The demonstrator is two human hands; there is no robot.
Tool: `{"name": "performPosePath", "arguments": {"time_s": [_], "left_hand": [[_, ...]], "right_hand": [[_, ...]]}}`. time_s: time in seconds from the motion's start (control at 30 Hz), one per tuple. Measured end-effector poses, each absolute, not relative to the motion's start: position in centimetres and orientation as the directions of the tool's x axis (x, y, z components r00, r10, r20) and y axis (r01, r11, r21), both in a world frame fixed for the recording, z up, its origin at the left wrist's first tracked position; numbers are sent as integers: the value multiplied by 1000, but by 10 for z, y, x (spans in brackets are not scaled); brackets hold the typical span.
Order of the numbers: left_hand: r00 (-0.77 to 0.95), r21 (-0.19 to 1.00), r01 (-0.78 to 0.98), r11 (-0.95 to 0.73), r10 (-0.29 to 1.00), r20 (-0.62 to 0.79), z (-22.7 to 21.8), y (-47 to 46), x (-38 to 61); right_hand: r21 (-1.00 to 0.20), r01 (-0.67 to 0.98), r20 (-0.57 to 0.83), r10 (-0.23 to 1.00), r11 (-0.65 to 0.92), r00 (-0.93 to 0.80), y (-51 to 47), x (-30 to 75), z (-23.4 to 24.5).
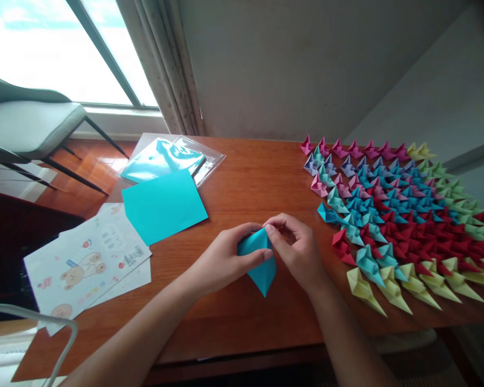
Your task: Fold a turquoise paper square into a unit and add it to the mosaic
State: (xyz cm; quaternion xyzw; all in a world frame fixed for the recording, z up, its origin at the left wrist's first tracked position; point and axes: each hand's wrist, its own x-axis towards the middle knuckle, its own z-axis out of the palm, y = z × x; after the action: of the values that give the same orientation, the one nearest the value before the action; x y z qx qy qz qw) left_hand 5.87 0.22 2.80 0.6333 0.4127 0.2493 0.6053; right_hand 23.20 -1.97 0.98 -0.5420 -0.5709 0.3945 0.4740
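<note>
A folded piece of blue paper [262,273] is held just above the table between my two hands, its pointed lower end aimed toward me. My left hand [236,258] grips its left side, thumb across the front and fingers behind. At the top corner, my right hand [292,244] pinches the paper between thumb and forefinger. Part of the folded paper is hidden by my left hand. To the left lies a flat blue sheet [165,207], apart from both hands. Rows of folded paper boats [391,199] in several colours stand to the right.
A clear plastic packet of blue paper [163,161] lies at the table's back left. White sheets with bear drawings [89,263] overlap by the left edge. A white cable or tube [70,333] curves at lower left. Beyond the wooden table [258,183] are a chair [28,123] and a curtain [165,64].
</note>
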Motion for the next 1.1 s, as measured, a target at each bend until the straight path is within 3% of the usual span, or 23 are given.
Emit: {"name": "performPosePath", "arguments": {"time_s": [0.17, 0.33, 0.5, 0.77, 0.9, 1.1], "left_hand": [[464, 955, 181, 234, 836, -293, 27, 3, 59], [341, 843, -225, 489, 850, -402, 28, 8, 58], [299, 724, -450, 522, 852, -429, 26, 12, 57], [412, 668, -435, 604, 793, -449, 24, 7, 62], [445, 654, -430, 623, 776, -447, 22, 5, 62], [437, 721, -386, 576, 802, -407, 22, 3, 62]], "right_hand": [[-978, 189, 103, 991, 85, 83, -20, 233, 7], [-992, 65, 112, 994, 111, 15, -22, 234, 7], [-974, 132, 168, 976, 186, -138, -24, 231, 7], [-922, 318, 219, 975, 221, -45, -21, 230, -1], [-791, 517, 357, 933, 329, -47, -19, 233, 1], [-601, 651, 534, 839, 463, -103, -20, 234, -2]]}}
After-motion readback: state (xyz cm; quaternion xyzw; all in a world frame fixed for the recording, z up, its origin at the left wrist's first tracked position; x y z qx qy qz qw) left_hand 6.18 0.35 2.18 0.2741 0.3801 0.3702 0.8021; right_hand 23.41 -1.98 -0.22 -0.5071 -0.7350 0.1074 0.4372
